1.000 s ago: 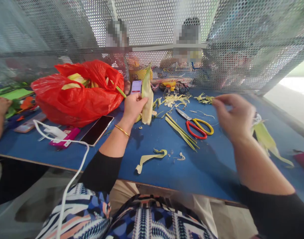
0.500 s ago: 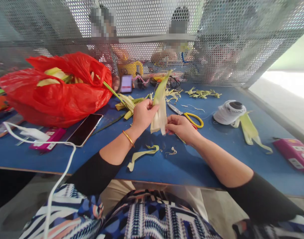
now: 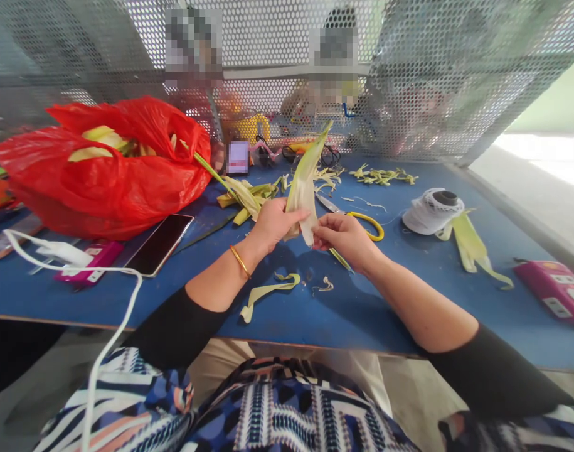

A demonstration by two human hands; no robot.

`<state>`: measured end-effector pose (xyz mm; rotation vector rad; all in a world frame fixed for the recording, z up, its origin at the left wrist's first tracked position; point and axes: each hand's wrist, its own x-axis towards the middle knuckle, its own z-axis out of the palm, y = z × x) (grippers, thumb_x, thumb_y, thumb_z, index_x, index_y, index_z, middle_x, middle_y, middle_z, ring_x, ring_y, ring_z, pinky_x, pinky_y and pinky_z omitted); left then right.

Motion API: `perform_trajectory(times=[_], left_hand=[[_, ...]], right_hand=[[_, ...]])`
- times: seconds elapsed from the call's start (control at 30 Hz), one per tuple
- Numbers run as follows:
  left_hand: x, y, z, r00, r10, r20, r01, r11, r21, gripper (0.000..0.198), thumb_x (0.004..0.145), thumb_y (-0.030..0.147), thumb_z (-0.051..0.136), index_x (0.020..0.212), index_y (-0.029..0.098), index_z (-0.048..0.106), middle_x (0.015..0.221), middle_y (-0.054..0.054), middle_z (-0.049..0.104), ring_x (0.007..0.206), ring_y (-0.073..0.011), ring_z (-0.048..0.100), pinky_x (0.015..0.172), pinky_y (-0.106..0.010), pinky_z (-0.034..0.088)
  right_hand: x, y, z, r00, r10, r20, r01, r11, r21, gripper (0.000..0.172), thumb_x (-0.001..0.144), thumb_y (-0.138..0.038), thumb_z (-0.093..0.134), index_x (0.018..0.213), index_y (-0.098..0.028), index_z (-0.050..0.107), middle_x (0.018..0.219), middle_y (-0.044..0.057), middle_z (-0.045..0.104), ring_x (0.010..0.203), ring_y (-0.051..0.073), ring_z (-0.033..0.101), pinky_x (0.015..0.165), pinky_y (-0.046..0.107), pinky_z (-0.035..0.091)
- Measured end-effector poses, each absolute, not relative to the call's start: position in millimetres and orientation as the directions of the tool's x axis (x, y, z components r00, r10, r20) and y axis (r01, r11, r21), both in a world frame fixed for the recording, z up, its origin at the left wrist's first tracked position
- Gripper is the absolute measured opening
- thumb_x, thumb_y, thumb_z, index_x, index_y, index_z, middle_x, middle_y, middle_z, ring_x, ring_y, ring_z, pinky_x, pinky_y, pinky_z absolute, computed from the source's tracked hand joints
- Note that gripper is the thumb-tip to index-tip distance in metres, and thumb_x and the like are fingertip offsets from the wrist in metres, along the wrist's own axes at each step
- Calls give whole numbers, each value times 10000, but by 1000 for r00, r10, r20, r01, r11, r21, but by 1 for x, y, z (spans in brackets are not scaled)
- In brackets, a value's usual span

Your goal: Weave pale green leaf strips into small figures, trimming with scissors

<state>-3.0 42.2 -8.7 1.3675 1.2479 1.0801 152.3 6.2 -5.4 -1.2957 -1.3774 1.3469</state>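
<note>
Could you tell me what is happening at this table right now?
A person holds a pale leaf strip upright over the blue table, the left hand gripping its middle and the right hand pinching its lower end. Yellow-handled scissors lie just behind the hands, cut scraps lie around, and a red bag of leaves sits to the left.

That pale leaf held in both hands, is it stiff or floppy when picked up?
Probably stiff lengthwise: the leaf stands upright above the left hand and right hand without drooping. Likely light, since a pinch alone holds it. The cut strip nearby curls, so narrow pieces seem floppier.
</note>
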Motion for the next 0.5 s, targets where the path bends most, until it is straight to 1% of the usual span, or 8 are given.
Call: perform_trajectory(times=[0.1,0.17,0.23,0.37,0.43,0.5], left_hand=[[-2,40,-5,109,994,-13,165,-5,986,106,719,229,725,752,131,703,688,-25,681,580,-132,587,554,-261,485],[0,37,-2,142,988,-65,196,37,980,80,727,200,720,702,130,691,622,-14,650,541,-124,567,540,-260,482],[3,34,1,151,984,-97,220,62,974,97,732,168,708,651,134,666,553,5,607,501,-113,542,517,-249,475],[8,31,0,143,986,-81,208,50,977,90,728,129,695,651,140,650,515,24,573,465,-104,529,480,-231,465],[7,33,1,133,989,-66,204,38,978,73,722,136,702,667,139,654,533,15,591,466,-109,541,475,-234,467],[-2,39,5,94,995,-34,212,14,977,46,724,169,710,726,137,677,588,-7,636,498,-131,579,488,-246,481]], right_hand=[[153,8,-8,-154,983,-103,117,-85,-989,154,723,-284,656,651,-192,556,563,-23,631,519,90,592,552,230,483],[153,8,-9,-150,985,-81,118,-64,-991,175,730,-296,663,646,-191,551,556,-23,629,518,90,589,554,231,484],[153,8,-9,-150,987,-63,121,-45,-992,201,730,-318,676,644,-190,548,552,-24,626,515,90,585,551,231,484],[152,8,-10,-168,985,-42,127,-21,-992,243,694,-350,714,636,-191,540,533,-35,606,500,86,570,547,233,485],[154,9,-10,-172,985,-27,146,-2,-989,246,708,-374,694,637,-196,539,539,-33,605,503,92,571,551,243,489],[157,11,-10,-148,989,-2,189,26,-982,240,742,-396,652,652,-203,540,561,-26,616,520,106,585,570,261,499]])
